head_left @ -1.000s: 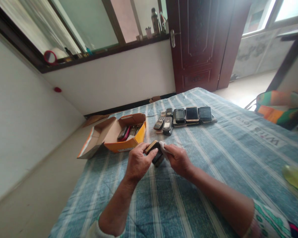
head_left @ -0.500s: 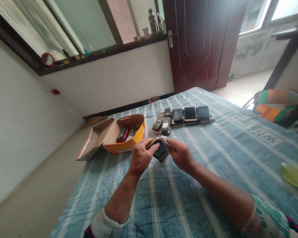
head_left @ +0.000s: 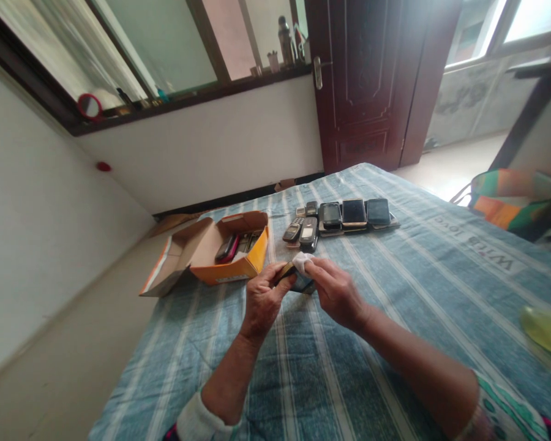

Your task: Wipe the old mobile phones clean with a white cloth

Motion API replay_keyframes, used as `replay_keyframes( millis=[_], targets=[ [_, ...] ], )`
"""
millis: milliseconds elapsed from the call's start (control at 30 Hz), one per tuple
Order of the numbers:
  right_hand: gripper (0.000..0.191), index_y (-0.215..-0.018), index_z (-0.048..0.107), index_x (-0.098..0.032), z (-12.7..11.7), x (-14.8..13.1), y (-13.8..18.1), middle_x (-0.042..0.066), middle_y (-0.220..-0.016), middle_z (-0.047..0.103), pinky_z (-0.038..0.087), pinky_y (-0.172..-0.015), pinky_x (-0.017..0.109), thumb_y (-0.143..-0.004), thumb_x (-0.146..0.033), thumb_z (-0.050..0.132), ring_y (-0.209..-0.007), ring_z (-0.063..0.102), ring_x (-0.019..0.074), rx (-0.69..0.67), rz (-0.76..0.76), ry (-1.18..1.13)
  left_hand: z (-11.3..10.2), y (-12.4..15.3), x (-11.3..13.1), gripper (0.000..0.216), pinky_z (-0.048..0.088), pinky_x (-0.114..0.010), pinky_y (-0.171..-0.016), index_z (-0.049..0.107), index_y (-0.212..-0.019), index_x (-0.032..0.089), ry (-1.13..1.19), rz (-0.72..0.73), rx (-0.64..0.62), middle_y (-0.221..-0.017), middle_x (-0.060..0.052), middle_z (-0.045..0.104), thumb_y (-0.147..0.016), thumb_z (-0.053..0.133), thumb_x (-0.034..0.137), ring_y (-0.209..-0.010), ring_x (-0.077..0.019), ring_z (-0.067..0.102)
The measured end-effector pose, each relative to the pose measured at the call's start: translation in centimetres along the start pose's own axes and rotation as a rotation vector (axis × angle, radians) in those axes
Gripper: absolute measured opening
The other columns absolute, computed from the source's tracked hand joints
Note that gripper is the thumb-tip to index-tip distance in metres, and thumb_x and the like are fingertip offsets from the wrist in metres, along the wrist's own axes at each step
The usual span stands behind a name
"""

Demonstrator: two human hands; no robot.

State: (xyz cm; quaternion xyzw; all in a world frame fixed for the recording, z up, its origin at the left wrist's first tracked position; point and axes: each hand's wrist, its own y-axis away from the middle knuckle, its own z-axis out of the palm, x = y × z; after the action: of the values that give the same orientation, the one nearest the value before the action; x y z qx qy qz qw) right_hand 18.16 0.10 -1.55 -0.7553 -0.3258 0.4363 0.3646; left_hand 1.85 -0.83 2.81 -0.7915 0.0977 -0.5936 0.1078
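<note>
My left hand (head_left: 265, 298) grips a dark mobile phone (head_left: 307, 284) by its edge, above the bed's striped blue cover. In the fingers of my right hand (head_left: 337, 291) is a bunched white cloth (head_left: 302, 262), pressed against the phone's upper edge. Part of the phone is hidden behind the fingers and the cloth. Beyond my hands lie several old keypad phones (head_left: 308, 234) in a cluster. To their right, touchscreen phones (head_left: 353, 212) sit in a row of stacks.
An orange cardboard box (head_left: 229, 278) with its lid folded back stands left of the phones, with several phones (head_left: 228, 248) inside. At the right edge lies a yellow-green object (head_left: 544, 327). A dark red door (head_left: 371, 79) and a window ledge (head_left: 188, 101) are beyond the bed.
The phone has turned in my left hand, so its screen shows less and its edge faces up. My right hand has shifted the cloth slightly left along its edge.
</note>
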Motion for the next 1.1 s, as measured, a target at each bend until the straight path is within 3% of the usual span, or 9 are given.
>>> replay_keyframes(
  millis=[233, 333, 500, 800, 1100],
  targets=[
    [0.034, -0.111, 0.064, -0.015, 1.1, 0.0, 0.9, 0.012, -0.104, 0.065, 0.051, -0.088, 0.037, -0.095, -0.009, 0.035, -0.101, 0.058, 0.0217, -0.140, -0.055, 0.143, -4.3, 2.1, -1.4, 0.021, 0.053, -0.028, -0.077, 0.071, -0.087, 0.014, -0.204, -0.039, 0.001, -0.085, -0.005, 0.068, -0.073, 0.071, 0.029, -0.080, -0.0181, 0.064],
    [0.036, -0.110, 0.065, -0.015, 1.1, 0.4, 1.1, 0.012, -0.102, 0.066, 0.052, -0.087, 0.036, -0.094, -0.008, 0.034, -0.099, 0.058, 0.0215, -0.141, -0.046, 0.188, -5.1, 2.9, -1.9, 0.019, 0.052, -0.027, -0.075, 0.071, -0.086, 0.014, -0.249, -0.030, -0.011, -0.084, -0.004, 0.069, -0.073, 0.070, 0.029, -0.079, -0.0173, 0.064],
    [0.033, -0.105, 0.067, -0.014, 1.1, -0.3, 1.2, 0.015, -0.104, 0.065, 0.050, -0.090, 0.040, -0.096, -0.012, 0.035, -0.104, 0.057, 0.0242, -0.134, -0.105, 0.229, -4.4, 3.6, -2.7, 0.017, 0.053, -0.028, -0.076, 0.071, -0.084, 0.015, -0.287, 0.031, 0.026, -0.083, -0.004, 0.068, -0.074, 0.069, 0.029, -0.078, -0.0178, 0.064],
    [0.028, -0.104, 0.066, -0.016, 1.9, -2.2, 1.2, 0.013, -0.111, 0.065, 0.044, -0.099, 0.045, -0.098, -0.016, 0.038, -0.114, 0.053, 0.0260, -0.255, -0.236, 0.283, -2.1, 3.5, -3.8, 0.016, 0.051, -0.027, -0.074, 0.069, -0.083, 0.018, -0.326, 0.130, 0.015, -0.082, -0.002, 0.069, -0.076, 0.068, 0.032, -0.077, -0.0175, 0.063],
    [0.031, -0.102, 0.068, -0.016, 0.0, 0.9, 1.1, 0.013, -0.105, 0.066, 0.050, -0.091, 0.042, -0.097, -0.014, 0.037, -0.106, 0.057, 0.0241, -0.132, -0.037, 0.306, -2.3, 3.6, -4.7, 0.011, 0.049, -0.027, -0.072, 0.068, -0.081, 0.017, -0.368, 0.120, 0.018, -0.080, -0.002, 0.067, -0.078, 0.065, 0.028, -0.075, -0.0167, 0.062]
  ],
)
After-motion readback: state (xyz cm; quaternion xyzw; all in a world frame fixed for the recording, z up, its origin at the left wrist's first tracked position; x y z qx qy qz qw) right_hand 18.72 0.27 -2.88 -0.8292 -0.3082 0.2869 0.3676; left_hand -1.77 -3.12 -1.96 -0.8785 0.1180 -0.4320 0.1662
